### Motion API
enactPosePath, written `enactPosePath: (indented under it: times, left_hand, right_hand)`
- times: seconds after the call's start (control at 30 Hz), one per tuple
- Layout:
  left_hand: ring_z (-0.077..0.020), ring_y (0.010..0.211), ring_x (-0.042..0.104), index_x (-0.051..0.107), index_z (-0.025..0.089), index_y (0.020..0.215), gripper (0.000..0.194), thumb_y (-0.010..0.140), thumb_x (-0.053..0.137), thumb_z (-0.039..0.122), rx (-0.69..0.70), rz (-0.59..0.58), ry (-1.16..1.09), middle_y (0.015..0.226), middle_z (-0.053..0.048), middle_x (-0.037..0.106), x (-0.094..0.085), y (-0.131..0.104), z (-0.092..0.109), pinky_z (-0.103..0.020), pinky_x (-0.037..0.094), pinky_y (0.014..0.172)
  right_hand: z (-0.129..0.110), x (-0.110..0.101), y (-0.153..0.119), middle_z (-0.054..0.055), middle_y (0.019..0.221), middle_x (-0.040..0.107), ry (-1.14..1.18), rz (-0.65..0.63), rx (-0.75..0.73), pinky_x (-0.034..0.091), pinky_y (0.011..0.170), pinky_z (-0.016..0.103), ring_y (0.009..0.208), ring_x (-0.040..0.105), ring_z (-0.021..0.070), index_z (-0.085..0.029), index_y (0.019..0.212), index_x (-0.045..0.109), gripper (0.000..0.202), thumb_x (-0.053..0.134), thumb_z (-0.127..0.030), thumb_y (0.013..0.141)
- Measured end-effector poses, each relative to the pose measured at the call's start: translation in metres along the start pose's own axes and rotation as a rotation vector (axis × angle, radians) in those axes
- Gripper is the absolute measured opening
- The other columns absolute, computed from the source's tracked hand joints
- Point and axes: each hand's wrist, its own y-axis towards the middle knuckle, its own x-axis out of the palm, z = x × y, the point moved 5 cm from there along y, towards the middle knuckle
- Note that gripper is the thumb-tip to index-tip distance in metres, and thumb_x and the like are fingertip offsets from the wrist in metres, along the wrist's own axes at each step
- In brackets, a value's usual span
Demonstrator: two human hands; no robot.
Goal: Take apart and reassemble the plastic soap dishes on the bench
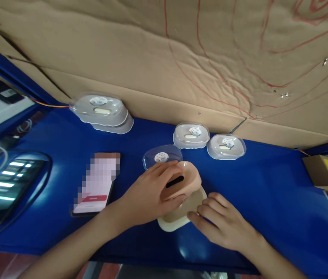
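My left hand (155, 190) grips a pink oval piece (191, 180) with a dark slot, fingers on its far rim and thumb on the near side. The piece is tilted above a cream-coloured oval tray (172, 224), covering part of it. My right hand (220, 221) is at the tray's right side, fingers curled around its edge, thumb and fingertips pressed to the rim. Just behind my left hand lies a clear plastic lid (149, 155) with a round label.
Two clear-lidded boxes, a left one (191, 141) and a right one (226, 152), sit near the cardboard wall (140, 62). Stacked boxes (106, 114) stand back left. A phone (97, 186), a tablet (12, 182) and cables lie left; a cardboard box (323, 172) is right.
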Motion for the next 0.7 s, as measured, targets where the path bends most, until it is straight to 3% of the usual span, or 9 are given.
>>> enactPosePath:
  times: [0.1, 0.27, 0.33, 0.5, 0.57, 0.7]
  left_hand:
    - [-0.0348, 0.142, 0.054, 0.056, 0.028, 0.136, 0.048, 0.094, 0.072, 0.043, 0.103, 0.022, 0.222, 0.156, -0.010, 0.057, 0.005, 0.001, 0.001, -0.056, 0.042, 0.118]
    - [-0.0394, 0.138, 0.055, 0.059, 0.022, 0.131, 0.044, 0.093, 0.072, 0.040, 0.125, 0.028, 0.430, 0.156, -0.017, 0.057, 0.011, 0.004, -0.009, -0.057, 0.044, 0.111]
    - [-0.0407, 0.141, 0.053, 0.061, 0.021, 0.130, 0.042, 0.094, 0.072, 0.039, 0.118, 0.020, 0.492, 0.158, -0.019, 0.054, 0.012, 0.004, -0.014, -0.059, 0.041, 0.112]
    - [-0.0406, 0.147, 0.047, 0.059, 0.024, 0.136, 0.051, 0.095, 0.072, 0.050, 0.143, 0.002, 0.497, 0.163, -0.018, 0.049, 0.012, 0.004, -0.016, -0.062, 0.032, 0.119]
    - [-0.0402, 0.148, 0.046, 0.057, 0.024, 0.141, 0.053, 0.098, 0.066, 0.054, 0.144, 0.069, 0.478, 0.163, -0.018, 0.048, 0.008, 0.005, -0.014, -0.062, 0.031, 0.121]
    - [-0.0425, 0.150, 0.045, 0.054, 0.019, 0.147, 0.046, 0.107, 0.050, 0.042, 0.008, 0.289, 0.531, 0.164, -0.023, 0.044, -0.011, 0.006, -0.023, -0.062, 0.038, 0.117]
  right_hand:
    - [-0.010, 0.003, 0.005, 0.004, 0.091, 0.071, 0.041, -0.081, -0.002, 0.046, 0.086, 0.039, 0.081, 0.059, 0.0196, -0.019, 0.103, 0.072, 0.017, 0.057, -0.011, 0.100]
    - [-0.013, 0.016, 0.005, 0.003, 0.090, 0.068, 0.164, -0.323, 0.035, 0.044, 0.081, 0.039, 0.084, 0.058, 0.0216, -0.020, 0.098, 0.067, 0.005, 0.062, -0.021, 0.096]
    - [-0.013, 0.020, 0.003, 0.002, 0.089, 0.067, 0.206, -0.350, 0.049, 0.044, 0.082, 0.039, 0.086, 0.058, 0.0213, -0.020, 0.098, 0.066, 0.007, 0.065, -0.026, 0.096]
    - [-0.015, 0.021, 0.003, 0.001, 0.083, 0.066, 0.296, -0.235, 0.055, 0.044, 0.079, 0.037, 0.081, 0.058, 0.0196, -0.020, 0.094, 0.066, 0.021, 0.067, -0.041, 0.097]
    - [-0.012, 0.019, 0.005, 0.001, 0.081, 0.066, 0.302, -0.157, 0.051, 0.043, 0.077, 0.036, 0.079, 0.059, 0.0191, -0.019, 0.094, 0.067, 0.024, 0.065, -0.042, 0.100]
    - [-0.003, 0.016, 0.008, 0.002, 0.083, 0.068, 0.256, -0.062, 0.069, 0.043, 0.077, 0.034, 0.079, 0.062, 0.0174, -0.019, 0.095, 0.068, 0.018, 0.061, -0.032, 0.105]
